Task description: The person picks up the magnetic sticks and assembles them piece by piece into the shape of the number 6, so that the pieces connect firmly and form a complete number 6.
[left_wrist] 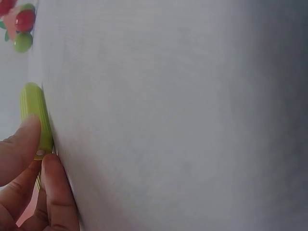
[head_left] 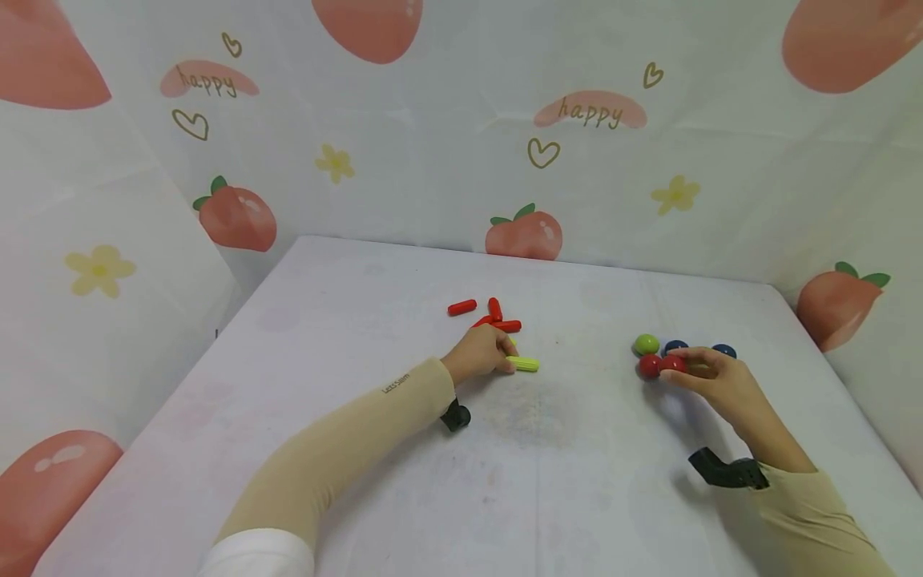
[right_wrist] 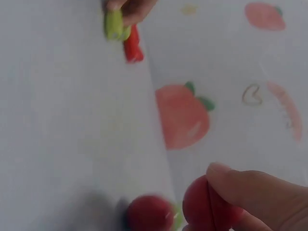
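My left hand [head_left: 481, 353] pinches a yellow-green ribbed stick [head_left: 524, 365] at one end, low over the tabletop. In the left wrist view the thumb lies along the side of this stick [left_wrist: 31, 98]. Another yellow-green piece shows partly behind the fingers. Several red sticks [head_left: 462, 307] lie just beyond that hand. My right hand [head_left: 721, 385] holds a red ball [head_left: 674, 365] between thumb and fingers; the right wrist view shows a seam across this ball [right_wrist: 198, 204]. Right beside it is a second red ball [head_left: 650, 366].
A green ball [head_left: 646, 344] sits behind the red ones, with a blue ball [head_left: 676, 345] near it and another blue ball [head_left: 724, 351] beyond the right hand. A white cloth covers the table [head_left: 433, 481]; a printed backdrop [head_left: 433, 144] rises at its far edge.
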Motion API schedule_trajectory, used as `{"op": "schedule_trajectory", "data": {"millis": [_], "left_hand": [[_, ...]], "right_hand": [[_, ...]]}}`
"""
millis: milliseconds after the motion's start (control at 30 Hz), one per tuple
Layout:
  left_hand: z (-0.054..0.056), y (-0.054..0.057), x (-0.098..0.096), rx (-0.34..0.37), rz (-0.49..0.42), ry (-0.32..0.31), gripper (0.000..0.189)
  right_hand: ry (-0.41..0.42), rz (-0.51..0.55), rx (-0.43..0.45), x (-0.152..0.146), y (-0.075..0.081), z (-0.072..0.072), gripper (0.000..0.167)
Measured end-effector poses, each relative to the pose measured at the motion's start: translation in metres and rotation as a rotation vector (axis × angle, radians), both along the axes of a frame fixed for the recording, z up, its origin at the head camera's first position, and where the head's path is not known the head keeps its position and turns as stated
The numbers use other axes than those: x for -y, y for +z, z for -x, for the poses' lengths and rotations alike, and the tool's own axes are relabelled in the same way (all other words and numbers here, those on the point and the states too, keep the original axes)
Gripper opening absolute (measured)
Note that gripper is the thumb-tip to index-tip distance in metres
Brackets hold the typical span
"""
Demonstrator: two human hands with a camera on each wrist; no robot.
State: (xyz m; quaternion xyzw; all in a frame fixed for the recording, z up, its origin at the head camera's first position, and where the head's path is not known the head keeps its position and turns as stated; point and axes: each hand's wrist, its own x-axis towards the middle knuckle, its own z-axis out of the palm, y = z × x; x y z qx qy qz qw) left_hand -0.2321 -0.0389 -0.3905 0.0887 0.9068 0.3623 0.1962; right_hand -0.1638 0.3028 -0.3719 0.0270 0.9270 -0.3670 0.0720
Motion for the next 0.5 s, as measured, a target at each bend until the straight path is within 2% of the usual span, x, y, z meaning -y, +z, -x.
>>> {"op": "schedule_trajectory", "data": {"millis": [233,367,500], "left_hand": [[-0.001,0.000,-0.001,0.003,0.000,0.000,0.016],[-0.001,0.001,-0.001,0.000,0.002,-0.001,0.016],[-0.002,0.002,0.000,-0.004,0.002,-0.001,0.015]], "right_hand": [[0.021,0.090,-0.095,0.030,0.026,0.000,0.057],[0.055,0.128,-0.093,0.048,0.030,0.002,0.059],[0.078,0.161,-0.062,0.066,0.028,0.007,0.061]]}}
